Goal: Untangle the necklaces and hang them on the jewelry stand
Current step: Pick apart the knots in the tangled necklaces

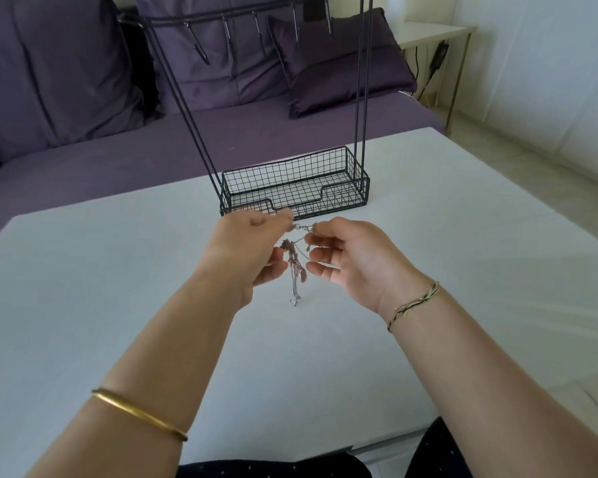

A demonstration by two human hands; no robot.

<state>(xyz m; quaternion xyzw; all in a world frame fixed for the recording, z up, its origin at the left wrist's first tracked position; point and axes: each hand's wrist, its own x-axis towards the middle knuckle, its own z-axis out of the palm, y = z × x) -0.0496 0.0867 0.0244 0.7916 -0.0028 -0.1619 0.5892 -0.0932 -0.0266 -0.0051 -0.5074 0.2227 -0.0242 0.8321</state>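
A tangled bunch of thin silver necklaces (295, 267) hangs between my hands above the white table (118, 288). My left hand (252, 246) pinches the chain at the top left. At the top right my right hand (346, 260) pinches the same chain, with its lower fingers spread. A short stretch of chain runs between the two pinches, and the knot dangles down with its tip near the table. The black wire jewelry stand (296, 182) stands just behind my hands, and its hooks (228, 43) on the top bar carry nothing.
The stand's mesh basket base sits at the middle of the table. A purple sofa (83, 98) with cushions lies behind the table. A small white side table (432, 34) is at the back right. My dark-clothed lap shows at the bottom edge.
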